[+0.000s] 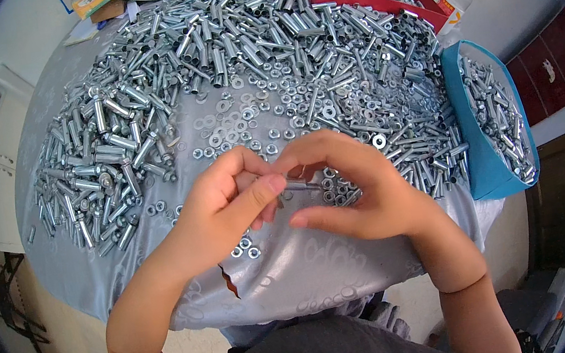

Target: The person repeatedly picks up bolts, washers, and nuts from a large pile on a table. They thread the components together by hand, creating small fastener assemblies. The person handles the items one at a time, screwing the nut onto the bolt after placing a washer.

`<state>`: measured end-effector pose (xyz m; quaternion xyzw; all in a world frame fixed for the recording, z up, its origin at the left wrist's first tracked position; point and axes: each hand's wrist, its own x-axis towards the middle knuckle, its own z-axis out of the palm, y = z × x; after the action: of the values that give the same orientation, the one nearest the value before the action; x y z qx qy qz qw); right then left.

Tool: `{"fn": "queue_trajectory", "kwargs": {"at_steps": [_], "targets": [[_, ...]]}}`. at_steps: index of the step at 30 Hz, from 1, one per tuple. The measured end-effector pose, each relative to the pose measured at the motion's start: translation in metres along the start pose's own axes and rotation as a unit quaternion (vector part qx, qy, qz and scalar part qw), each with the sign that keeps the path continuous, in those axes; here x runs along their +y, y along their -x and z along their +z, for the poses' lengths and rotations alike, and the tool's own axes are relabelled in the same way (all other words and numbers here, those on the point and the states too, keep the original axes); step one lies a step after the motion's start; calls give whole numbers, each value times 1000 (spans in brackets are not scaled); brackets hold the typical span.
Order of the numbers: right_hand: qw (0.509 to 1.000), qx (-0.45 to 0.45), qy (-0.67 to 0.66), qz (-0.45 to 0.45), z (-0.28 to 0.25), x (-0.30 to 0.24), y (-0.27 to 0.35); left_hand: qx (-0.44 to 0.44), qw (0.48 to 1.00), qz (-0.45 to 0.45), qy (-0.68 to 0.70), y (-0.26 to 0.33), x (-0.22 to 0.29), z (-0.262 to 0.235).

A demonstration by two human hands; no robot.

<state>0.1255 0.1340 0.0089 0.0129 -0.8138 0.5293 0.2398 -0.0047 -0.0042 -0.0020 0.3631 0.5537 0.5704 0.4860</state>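
My left hand (223, 208) is closed, its thumb pressed toward the curled fingers around a thin metal bolt (303, 186). The bolt's shank sticks out to the right, while its other end is hidden by my fingers. My right hand (362, 191) arches over from the right, thumb well apart from the bent fingers. Its fingertips come close to my left thumb; whether they touch the bolt I cannot tell. Loose hex nuts (254, 252) lie below my left hand, and more nuts (329, 195) sit under my right palm. Flat washers (214, 139) are scattered beyond both hands.
Metal sleeves and bolts (231, 42) cover the far table, with assembled sleeve anchors (105, 156) heaped at left. A red box (409, 2) and a blue fabric bin (476, 145) hold more hardware. A plastic bottle (457, 0) stands behind. The silvery tablecloth (295, 281) has a tear near the front.
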Motion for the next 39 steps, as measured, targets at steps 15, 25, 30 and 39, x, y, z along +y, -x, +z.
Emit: {"fn": "queue_trajectory", "kwargs": {"at_steps": [15, 25, 30, 39], "targets": [[976, -12, 200, -83, -8, -1, 2, 37, 995, 35, -90, 2, 1, 6], [972, 219, 80, 16, -41, 0, 1, 221, 975, -31, 14, -5, 7, 3], [965, 145, 209, 61, -55, 15, -4, 198, 980, 10, 15, -6, 1, -2], [916, 102, 361, 141, -76, 22, 1, 181, 983, 6, 34, -5, -3, -1]]}}
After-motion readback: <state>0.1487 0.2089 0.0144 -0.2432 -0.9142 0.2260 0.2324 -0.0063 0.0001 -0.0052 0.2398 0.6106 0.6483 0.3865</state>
